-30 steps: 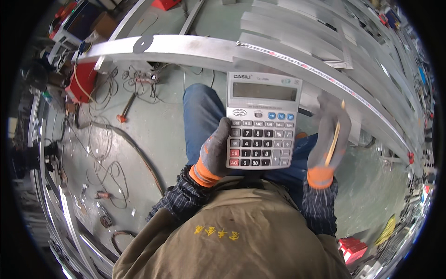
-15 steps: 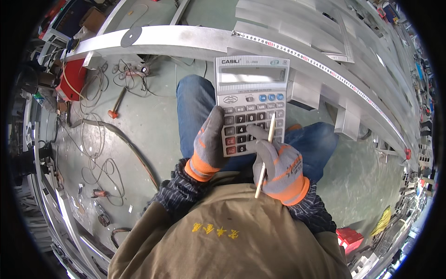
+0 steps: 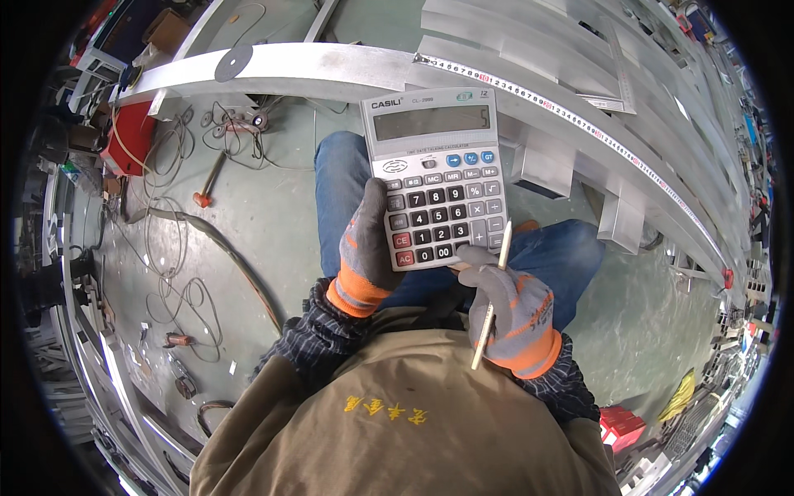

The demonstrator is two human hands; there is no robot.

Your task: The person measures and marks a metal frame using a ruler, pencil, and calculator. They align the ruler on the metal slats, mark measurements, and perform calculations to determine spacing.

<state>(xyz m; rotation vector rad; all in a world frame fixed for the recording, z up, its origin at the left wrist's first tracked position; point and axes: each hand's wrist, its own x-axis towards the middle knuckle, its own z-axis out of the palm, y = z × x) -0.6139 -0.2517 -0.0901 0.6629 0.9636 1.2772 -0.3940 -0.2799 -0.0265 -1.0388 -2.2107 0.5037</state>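
A silver desk calculator (image 3: 434, 178) with black, grey, red and blue keys is tilted up in front of my lap. My left hand (image 3: 368, 236), in a grey and orange work glove, is closed around its lower left edge, thumb on the front. By the lower right corner is my gloved right hand (image 3: 513, 310), fingers curled, with a slim cream-white pencil-like stick (image 3: 491, 318) held in it. One fingertip lies at the bottom row of keys; whether it presses one I cannot tell. The calculator's display (image 3: 432, 121) shows a figure at its right end.
Beyond the calculator a metal beam (image 3: 322, 66) runs across, with an extended tape measure (image 3: 538, 99) along it. More metal profiles (image 3: 513, 33) lie behind. On the left floor are cables (image 3: 178, 240), an orange-headed hammer (image 3: 211, 182) and a red box (image 3: 128, 140). Another red box (image 3: 620, 426) stands at lower right.
My right hand has drawn back from the middle keys toward the lower right corner, the stick with it. The calculator has shifted slightly left and up; its display glare is gone.
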